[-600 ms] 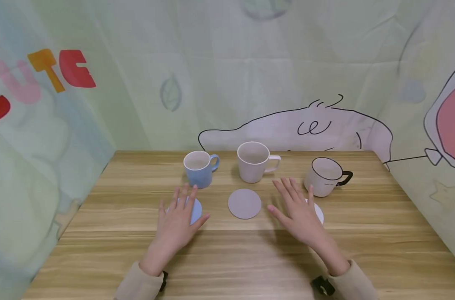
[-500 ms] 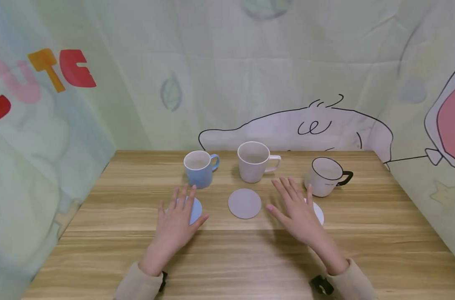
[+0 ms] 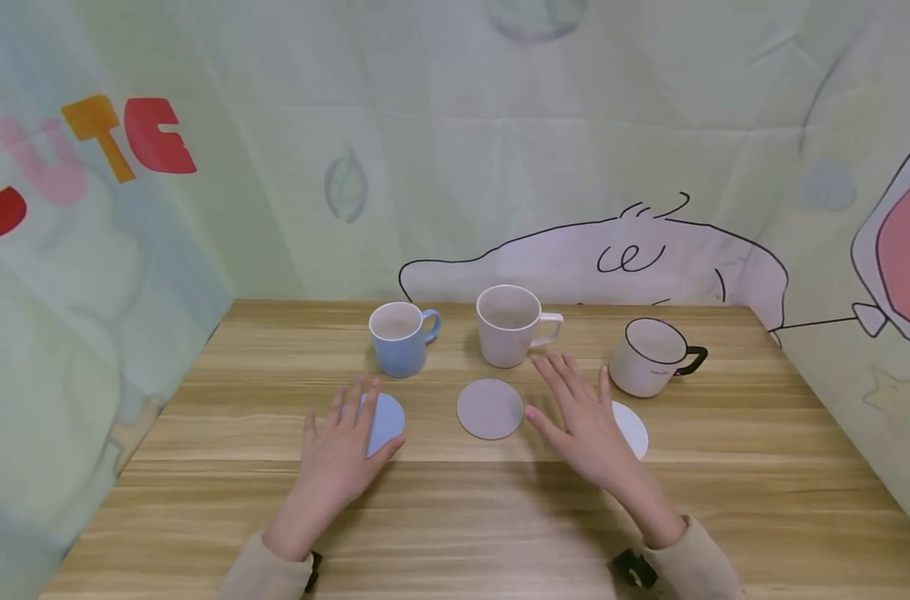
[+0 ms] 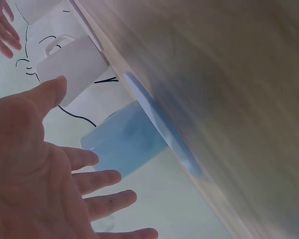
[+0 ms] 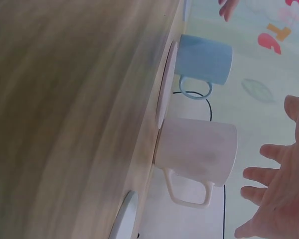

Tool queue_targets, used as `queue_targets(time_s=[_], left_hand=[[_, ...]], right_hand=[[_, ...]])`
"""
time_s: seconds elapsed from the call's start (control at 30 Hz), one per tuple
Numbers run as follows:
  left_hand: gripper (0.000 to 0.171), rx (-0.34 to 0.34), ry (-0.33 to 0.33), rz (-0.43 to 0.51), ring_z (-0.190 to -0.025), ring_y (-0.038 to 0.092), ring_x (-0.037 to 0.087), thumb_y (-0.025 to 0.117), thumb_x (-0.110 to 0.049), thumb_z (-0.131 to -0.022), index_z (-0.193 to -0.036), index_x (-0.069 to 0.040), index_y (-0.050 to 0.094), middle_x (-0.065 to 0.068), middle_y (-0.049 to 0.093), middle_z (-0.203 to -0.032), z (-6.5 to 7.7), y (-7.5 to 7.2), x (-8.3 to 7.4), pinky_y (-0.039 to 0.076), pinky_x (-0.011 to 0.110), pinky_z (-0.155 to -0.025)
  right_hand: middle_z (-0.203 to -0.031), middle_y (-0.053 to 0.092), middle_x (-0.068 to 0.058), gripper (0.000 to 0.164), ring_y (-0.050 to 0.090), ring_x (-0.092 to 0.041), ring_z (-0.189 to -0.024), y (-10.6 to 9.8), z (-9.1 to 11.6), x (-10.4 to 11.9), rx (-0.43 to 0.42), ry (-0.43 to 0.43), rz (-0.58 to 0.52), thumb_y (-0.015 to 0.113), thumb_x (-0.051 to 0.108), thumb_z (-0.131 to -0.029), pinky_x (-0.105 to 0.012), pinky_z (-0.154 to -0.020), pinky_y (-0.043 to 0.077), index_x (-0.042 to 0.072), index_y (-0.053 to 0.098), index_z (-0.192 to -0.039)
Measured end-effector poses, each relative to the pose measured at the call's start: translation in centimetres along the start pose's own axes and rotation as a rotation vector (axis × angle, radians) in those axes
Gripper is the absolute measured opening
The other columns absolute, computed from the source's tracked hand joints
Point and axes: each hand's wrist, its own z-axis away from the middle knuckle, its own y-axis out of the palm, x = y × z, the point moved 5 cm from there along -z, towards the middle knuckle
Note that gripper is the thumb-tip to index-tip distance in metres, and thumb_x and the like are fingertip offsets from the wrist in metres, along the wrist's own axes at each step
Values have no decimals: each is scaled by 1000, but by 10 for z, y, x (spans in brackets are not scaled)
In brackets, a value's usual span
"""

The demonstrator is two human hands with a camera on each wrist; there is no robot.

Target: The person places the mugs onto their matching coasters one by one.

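Plainly: backdrop reads "CUTE" | black-rimmed mug: lettering too small

"what carries it all?"
"a wood-grain table. beyond the fingers of the left hand stands a blue mug; a blue coaster lies partly hidden by them."
"and between those and the fingers of the right hand?"
"a mauve coaster, with a pale mug farther off."
"past the right fingers?"
"a black-rimmed mug, and a white coaster beside the little finger."
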Motion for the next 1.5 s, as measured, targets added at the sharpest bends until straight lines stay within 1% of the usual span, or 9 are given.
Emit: queue_targets(time_s=[0.23,0.33,0.47,0.63,0.83,0.97,1.07,1.23,1.5], left_hand=[[82,30,-8,11,-143,28,41,60,-50,-90,-152,-9,26,17,30,-156,3,0,4,23,73,-106],[82,28,-7,12,-143,28,42,60,-50,-90,-152,-8,26,17,30,-156,4,0,7,23,74,-105],[82,26,-1,7,-142,30,42,60,-51,-89,-151,-8,27,18,32,-155,5,-1,11,25,74,-104],[83,46,-4,-2,-141,30,44,59,-50,-90,-152,-8,25,19,32,-155,8,-1,16,26,74,-102],[83,61,-5,-15,-141,31,45,59,-50,-90,-152,-7,25,21,32,-154,10,0,22,28,75,-101],[82,71,-7,-11,-140,31,45,59,-49,-90,-152,-7,25,21,32,-154,10,0,24,28,75,-100],[82,85,-8,-4,-140,30,46,59,-49,-91,-152,-7,25,21,31,-154,10,0,25,27,75,-100],[81,101,-7,-2,-139,30,47,58,-48,-91,-151,-5,25,22,32,-154,10,1,28,27,75,-100],[82,149,-21,-12,-140,28,49,57,-49,-91,-151,-3,26,24,29,-154,6,6,37,28,75,-100]], right_hand=[[-159,27,-7,63,16,-29,-150,3,-9,2,-28,-46,-71,54,40,-96,-64,-116,-6,23,29,-151],[-158,29,-8,62,18,-30,-149,6,-13,2,-33,-64,-98,55,36,-96,-65,-116,-2,19,31,-151],[-156,32,-10,60,22,-32,-148,9,-17,2,-48,-87,-138,55,34,-97,-63,-117,1,14,33,-149],[-157,32,-8,58,22,-32,-148,11,-22,5,-54,-102,-176,51,36,-98,-60,-119,3,16,33,-150],[-157,32,-5,56,22,-26,-149,13,-27,8,-52,-100,-220,51,33,-99,-56,-120,3,18,33,-150],[-157,31,-8,55,23,-32,-148,16,-29,10,-40,-108,-294,50,30,-99,-59,-119,4,14,34,-149],[-158,30,-11,54,22,-36,-147,17,-31,11,-30,-102,-360,50,28,-99,-61,-118,8,12,35,-148],[-158,29,-9,52,22,-31,-148,19,-35,12,-7,-66,-456,48,29,-100,-58,-118,16,15,35,-149],[-158,29,-7,53,23,-26,-148,22,-44,14,21,-47,-513,46,35,-101,-56,-118,20,17,34,-149]])
